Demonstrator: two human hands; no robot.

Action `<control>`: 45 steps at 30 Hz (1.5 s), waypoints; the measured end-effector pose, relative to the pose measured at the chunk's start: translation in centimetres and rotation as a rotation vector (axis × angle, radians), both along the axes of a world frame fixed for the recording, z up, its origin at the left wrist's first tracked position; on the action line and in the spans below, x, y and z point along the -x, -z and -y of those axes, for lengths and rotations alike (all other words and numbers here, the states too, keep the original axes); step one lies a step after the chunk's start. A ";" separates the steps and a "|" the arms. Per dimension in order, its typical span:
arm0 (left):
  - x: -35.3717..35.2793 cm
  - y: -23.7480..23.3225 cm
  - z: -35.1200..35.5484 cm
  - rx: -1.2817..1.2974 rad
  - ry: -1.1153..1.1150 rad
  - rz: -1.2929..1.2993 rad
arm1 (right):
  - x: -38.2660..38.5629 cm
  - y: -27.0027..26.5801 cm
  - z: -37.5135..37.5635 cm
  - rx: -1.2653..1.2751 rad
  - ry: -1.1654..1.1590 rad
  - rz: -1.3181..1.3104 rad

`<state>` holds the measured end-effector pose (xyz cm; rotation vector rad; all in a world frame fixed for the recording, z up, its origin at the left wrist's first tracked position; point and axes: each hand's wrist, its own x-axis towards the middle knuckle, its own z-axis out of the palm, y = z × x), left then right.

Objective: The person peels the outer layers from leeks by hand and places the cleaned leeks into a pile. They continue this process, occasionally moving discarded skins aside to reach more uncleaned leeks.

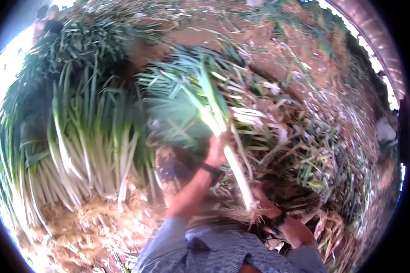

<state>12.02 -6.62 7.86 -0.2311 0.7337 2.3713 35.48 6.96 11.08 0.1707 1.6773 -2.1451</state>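
In the head view, a long green onion slants in front. Its stringy roots point down and its green leaves point up and left. The stalk is smooth, white and straight. The left hand is wrapped around it. The right hand is near the roots; I cannot tell its grip.

The stalk is looking smooth and shiny, its roots are looking rough, the shirt is showing dull cloth.

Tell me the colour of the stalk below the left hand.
The stalk is white below the left hand; the head view shows it best.
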 end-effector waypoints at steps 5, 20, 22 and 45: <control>0.8 -7.7 0.2 0.025 0.009 -0.071 | -0.9 -6.0 1.3 -0.142 0.091 0.131; 15.3 -34.1 53.2 1.517 -0.428 -0.817 | 0.2 4.2 -2.5 -1.013 -0.407 -0.444; 15.0 -24.3 69.2 2.495 -0.614 -0.808 | 1.7 4.1 -1.9 -1.027 -0.366 -0.382; 3.8 -6.4 63.6 2.875 -0.634 -0.208 | 13.6 6.3 -5.6 -0.879 -0.158 0.009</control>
